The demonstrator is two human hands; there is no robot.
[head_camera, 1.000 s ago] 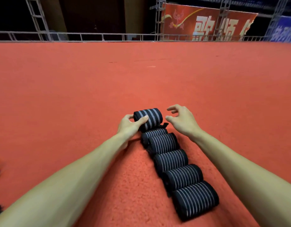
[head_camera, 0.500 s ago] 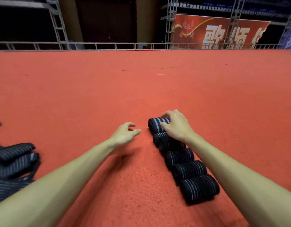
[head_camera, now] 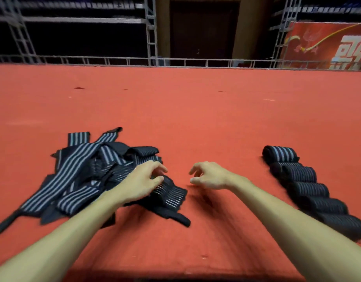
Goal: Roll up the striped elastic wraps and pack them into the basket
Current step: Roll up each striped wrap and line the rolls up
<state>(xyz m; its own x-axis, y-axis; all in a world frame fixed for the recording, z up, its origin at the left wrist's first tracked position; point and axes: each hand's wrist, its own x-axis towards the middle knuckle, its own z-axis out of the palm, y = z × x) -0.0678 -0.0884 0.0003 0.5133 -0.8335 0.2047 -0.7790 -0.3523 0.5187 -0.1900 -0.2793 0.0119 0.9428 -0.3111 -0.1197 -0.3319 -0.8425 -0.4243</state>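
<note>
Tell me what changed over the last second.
Both hands left the row of rolls and swung left: the left hand now lies on the pile of loose wraps, grip unclear; the right hand, having let go of the far roll, hovers empty. The row stayed lined up.

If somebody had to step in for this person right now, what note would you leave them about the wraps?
The left grip is on the near edge of the loose pile; it is blurred, so I cannot tell whether it holds a wrap.
The right grip is loosely curled and empty, over the carpet.
Done: a row of rolls lies on the right.
Left: roll up the pile, then pack everything. No basket is in view.
</note>
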